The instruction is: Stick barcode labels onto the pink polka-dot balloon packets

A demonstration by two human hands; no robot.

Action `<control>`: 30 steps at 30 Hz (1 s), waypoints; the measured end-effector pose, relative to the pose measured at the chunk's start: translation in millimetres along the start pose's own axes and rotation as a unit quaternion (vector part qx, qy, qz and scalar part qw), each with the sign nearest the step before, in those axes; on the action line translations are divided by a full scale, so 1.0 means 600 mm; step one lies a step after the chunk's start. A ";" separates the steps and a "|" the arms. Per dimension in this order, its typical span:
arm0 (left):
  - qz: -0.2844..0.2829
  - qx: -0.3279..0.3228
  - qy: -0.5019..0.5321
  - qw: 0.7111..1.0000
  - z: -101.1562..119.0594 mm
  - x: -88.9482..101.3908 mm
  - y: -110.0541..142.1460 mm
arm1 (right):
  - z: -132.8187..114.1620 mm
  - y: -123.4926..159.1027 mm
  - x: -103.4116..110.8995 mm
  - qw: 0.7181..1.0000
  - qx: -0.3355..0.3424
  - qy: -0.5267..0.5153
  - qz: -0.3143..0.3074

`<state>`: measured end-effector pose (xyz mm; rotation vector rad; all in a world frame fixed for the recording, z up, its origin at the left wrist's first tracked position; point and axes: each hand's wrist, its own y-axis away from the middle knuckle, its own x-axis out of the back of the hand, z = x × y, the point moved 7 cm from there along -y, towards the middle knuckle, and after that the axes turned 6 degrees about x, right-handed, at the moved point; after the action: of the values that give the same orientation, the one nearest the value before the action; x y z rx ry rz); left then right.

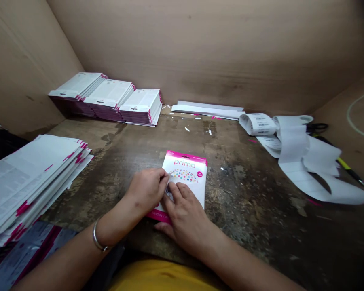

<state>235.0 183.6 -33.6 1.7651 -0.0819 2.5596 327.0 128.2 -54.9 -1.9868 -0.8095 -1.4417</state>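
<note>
- We work on a worn, stained wooden bench (248, 190), boxed in by cardboard walls (200, 48).
- Along the back wall stand three stacks of pink-edged packaged cards (109, 99); a larger, looser stack of printed cards (30, 182) lies at our left.
- At the right lies a long strip of barcode labels (309, 169), partly rolled (257, 123). Beyond it are white paper strips (208, 109).
- Near the labels lie dark-handled scissors (317, 127) and a yellow-and-black marker (348, 167).
- The prima balloon card (185, 169) lies on the bench directly before us, slightly askew, under both hands.
- Our left hand (147, 190) is narrowly pinched at the card's face; whatever the fingertips hold is too small to tell.
- Our right hand (185, 214) lies over the card, fingers bent onto it; we cannot tell whether it grips.
- A metal bangle (96, 238) circles our left wrist.
</note>
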 end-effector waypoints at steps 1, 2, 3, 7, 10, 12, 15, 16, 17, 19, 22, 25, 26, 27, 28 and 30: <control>0.001 0.002 0.001 1.000 0.000 0.001 -0.001 | -0.002 0.002 -0.001 1.000 -0.006 0.004 -0.002; 0.002 0.003 0.001 1.000 0.000 0.001 -0.001 | -0.003 0.003 -0.002 1.000 -0.013 0.005 -0.005; 0.004 0.003 0.000 1.000 0.000 0.001 0.000 | -0.003 0.004 -0.003 1.000 -0.018 0.004 -0.009; 0.020 -0.017 -0.016 1.000 0.005 -0.005 0.008 | -0.009 0.003 -0.007 0.999 -0.013 -0.013 -0.028; 0.034 -0.037 -0.028 0.998 0.008 -0.011 0.019 | -0.010 -0.003 -0.010 0.999 -0.003 -0.027 -0.022; 0.043 -0.051 -0.026 0.997 0.009 -0.015 0.027 | -0.008 -0.006 -0.010 0.999 -0.004 -0.045 -0.011; 0.054 -0.059 -0.016 0.997 0.004 -0.018 0.033 | -0.004 -0.003 -0.003 0.996 -0.008 -0.083 0.014; 0.055 -0.059 -0.014 0.997 0.003 -0.019 0.034 | -0.002 -0.001 0.001 0.995 -0.014 -0.094 0.022; 0.056 -0.058 -0.014 0.997 0.001 -0.020 0.033 | 0.001 0.003 0.006 0.994 -0.021 -0.100 0.027; 0.059 -0.061 -0.018 0.996 0.001 -0.022 0.031 | 0.008 0.015 0.012 0.995 -0.044 -0.088 0.028; 0.067 -0.070 -0.028 0.995 0.005 -0.023 0.030 | 0.019 0.039 0.013 0.997 -0.066 -0.037 0.011; 0.074 -0.080 -0.032 0.994 0.008 -0.019 0.033 | 0.024 0.058 0.004 0.998 -0.068 -0.016 -0.006; 0.077 -0.081 -0.029 0.993 0.009 -0.016 0.035 | 0.025 0.061 0.000 0.998 -0.067 -0.013 -0.011; 0.081 -0.079 -0.025 0.993 0.009 -0.013 0.036 | 0.026 0.062 -0.004 0.998 -0.067 -0.009 -0.016; 0.084 -0.078 -0.022 0.993 0.009 -0.009 0.038 | 0.026 0.062 -0.008 0.998 -0.066 -0.007 -0.019; 0.090 -0.076 -0.023 0.993 0.010 -0.004 0.041 | 0.026 0.060 -0.013 0.998 -0.064 -0.006 -0.020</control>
<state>240.0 158.8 -34.4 1.8375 -0.4459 2.5489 361.5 114.3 -69.4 -2.0870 -0.7835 -1.5396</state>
